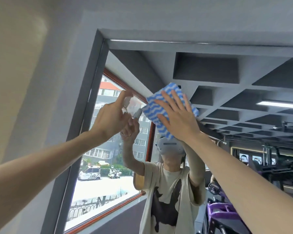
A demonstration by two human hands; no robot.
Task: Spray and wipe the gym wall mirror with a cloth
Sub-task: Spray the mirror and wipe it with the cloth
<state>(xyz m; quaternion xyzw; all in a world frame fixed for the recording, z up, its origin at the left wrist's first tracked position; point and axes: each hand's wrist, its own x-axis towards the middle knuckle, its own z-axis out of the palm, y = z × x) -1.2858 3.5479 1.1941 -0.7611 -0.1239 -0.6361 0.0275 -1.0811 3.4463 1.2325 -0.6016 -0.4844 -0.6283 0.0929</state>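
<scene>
Grey gym walls surround the wall mirror (210,68), whose glass throws back a street-side window (112,149), a grid ceiling and purple weight machines (218,211). Watching from my remote seat, I see both arms reach up toward the mirror's upper left corner, just inside its dark frame (91,81). The right hand (179,119) lies flat on the glass with its fingers spread wide, pressing a blue-and-white wavy cloth (159,105) against the mirror; I take the wide spread as a way to keep the whole cloth bearing on the glass, not bunched. Just left of the cloth, nearer the frame, the left hand (108,119) curls round a small clear spray bottle (127,103), index finger lifted over its top, the nozzle end apparently turned toward the glass beside the cloth. The bottle is see-through and partly lost against the reflected window, so I cannot tell how full it is or whether mist is leaving it. I judge the job to be in its spray-and-wipe rhythm at the top corner, with most of the mirror below and to the right of the cloth not yet reached. Working overhead, the risk I see is spray falling short of the corner, or the cloth slipping from under an open palm.
</scene>
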